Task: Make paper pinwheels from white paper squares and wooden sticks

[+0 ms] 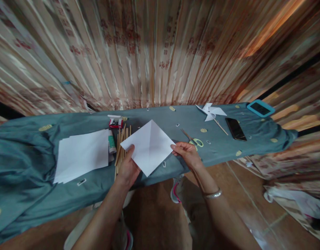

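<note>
A square white sheet of paper (149, 147) is held up in front of me, turned like a diamond, with a crease running from its top corner to its bottom corner. My left hand (129, 167) grips its lower left edge, thumb on top and the other fingers hidden underneath. At the right corner, my right hand (187, 152) pinches the paper between thumb and fingers. Just left of the sheet lies a bundle of thin wooden sticks (119, 152). Scissors with light green handles (196, 141) rest beyond my right hand.
On the cloth-covered table (160, 113) are a stack of white paper (83, 152), a glue stick (112, 141) and a small red box (115, 122). To the right lie a paper pinwheel (211, 111) on a stick, a black phone (236, 129) and a blue-framed tablet (261, 108). A curtain (149, 52) hangs behind.
</note>
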The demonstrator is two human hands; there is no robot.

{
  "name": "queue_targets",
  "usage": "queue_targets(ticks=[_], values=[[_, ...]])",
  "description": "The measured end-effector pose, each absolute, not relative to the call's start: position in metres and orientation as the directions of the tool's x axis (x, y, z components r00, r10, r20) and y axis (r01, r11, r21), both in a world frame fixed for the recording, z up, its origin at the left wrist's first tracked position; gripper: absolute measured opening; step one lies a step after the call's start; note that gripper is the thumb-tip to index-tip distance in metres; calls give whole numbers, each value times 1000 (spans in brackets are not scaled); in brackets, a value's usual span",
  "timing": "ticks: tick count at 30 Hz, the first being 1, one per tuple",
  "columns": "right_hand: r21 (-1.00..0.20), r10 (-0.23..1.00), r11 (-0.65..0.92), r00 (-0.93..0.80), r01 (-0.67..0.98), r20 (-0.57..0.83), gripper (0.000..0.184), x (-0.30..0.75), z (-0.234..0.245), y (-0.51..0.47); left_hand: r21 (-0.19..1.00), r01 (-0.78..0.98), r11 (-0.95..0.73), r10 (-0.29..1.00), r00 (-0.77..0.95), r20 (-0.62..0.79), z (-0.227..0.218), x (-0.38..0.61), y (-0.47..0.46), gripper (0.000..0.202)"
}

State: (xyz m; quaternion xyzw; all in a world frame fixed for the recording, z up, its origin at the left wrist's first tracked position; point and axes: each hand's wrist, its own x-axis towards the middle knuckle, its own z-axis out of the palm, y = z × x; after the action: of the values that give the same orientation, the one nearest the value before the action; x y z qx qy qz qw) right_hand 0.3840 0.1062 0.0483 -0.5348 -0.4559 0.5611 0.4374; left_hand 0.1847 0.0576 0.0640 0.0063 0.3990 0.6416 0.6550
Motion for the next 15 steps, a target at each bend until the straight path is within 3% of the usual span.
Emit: queue_targets(ticks=[5, 9, 11, 13, 15], values=[[-979, 982, -155, -89, 133, -168, 38, 396, 43, 111, 679, -705, 204, 875, -181, -450, 45, 185, 58, 32], [-932, 1000, 11, 23, 363, 21, 34, 417, 40, 118, 869, -446, 215, 868, -320, -379, 34, 182, 55, 34], [-780, 983, 36, 118, 625, 139, 31, 433, 39, 122, 950, -242, 199, 859, -423, -288, 35, 179, 54, 35], [-498, 970, -22, 139, 867, 199, 32, 447, 39, 124, 978, -56, 202, 845, -495, -203, 40, 177, 52, 35], [-267, 977, -29, 84, 963, 196, 34, 457, 38, 125, 980, 43, 195, 843, -519, -145, 43, 176, 52, 35]])
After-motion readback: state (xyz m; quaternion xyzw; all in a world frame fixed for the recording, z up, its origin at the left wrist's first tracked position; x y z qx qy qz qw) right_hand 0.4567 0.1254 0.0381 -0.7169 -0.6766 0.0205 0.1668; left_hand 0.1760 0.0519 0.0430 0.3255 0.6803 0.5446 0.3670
